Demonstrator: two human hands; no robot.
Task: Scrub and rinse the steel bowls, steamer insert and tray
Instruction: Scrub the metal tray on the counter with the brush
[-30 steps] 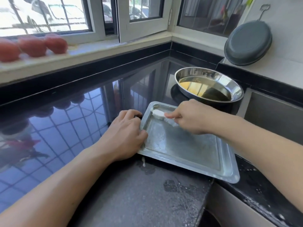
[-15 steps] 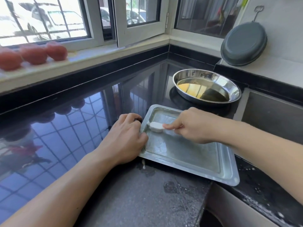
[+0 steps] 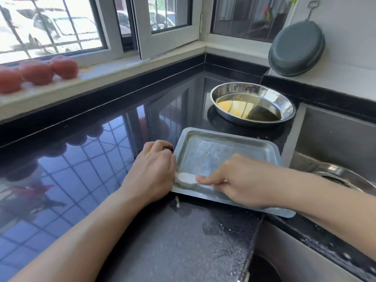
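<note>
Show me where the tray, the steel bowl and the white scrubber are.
tray (image 3: 227, 147): head view, bare floor near the far rim.
steel bowl (image 3: 282, 102): head view, inner right wall.
white scrubber (image 3: 186, 178): head view, its white top.

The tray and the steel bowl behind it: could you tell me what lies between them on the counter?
In the head view, only bare, glossy black counter separates the tray from the steel bowl; nothing stands there, and the two do not touch.
</note>
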